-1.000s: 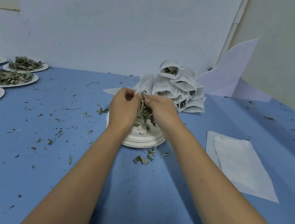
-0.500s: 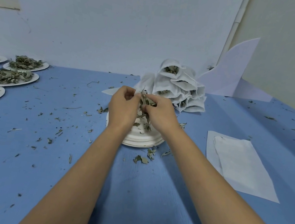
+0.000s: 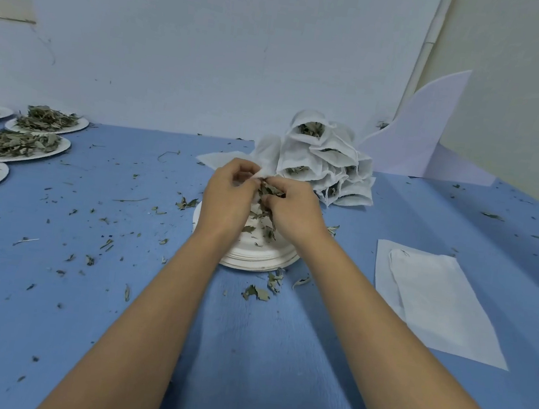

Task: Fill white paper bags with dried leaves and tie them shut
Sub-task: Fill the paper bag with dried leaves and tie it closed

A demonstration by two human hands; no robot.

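Note:
My left hand (image 3: pixel 228 196) pinches the rim of a white paper bag (image 3: pixel 267 151) held above a stack of white paper plates (image 3: pixel 254 258) at the table's middle. My right hand (image 3: pixel 295 216) is right beside it and grips a bunch of dried leaves (image 3: pixel 271 192) at the bag's mouth. More leaves hang down between the two hands over the plates. My hands hide most of the bag's opening. Just behind stands a pile of filled white bags (image 3: pixel 328 167) with leaves showing in their open tops.
Several paper plates heaped with dried leaves (image 3: pixel 20 145) sit at the far left. Flat empty bags (image 3: pixel 436 303) lie on the right. Leaf crumbs (image 3: pixel 257 293) are scattered over the blue table (image 3: pixel 46 296). A white sheet (image 3: pixel 419 134) leans in the back right corner.
My right hand has shifted slightly with the leaves, working them at the bag's mouth. My left hand keeps its pinch on the bag in nearly the same place.

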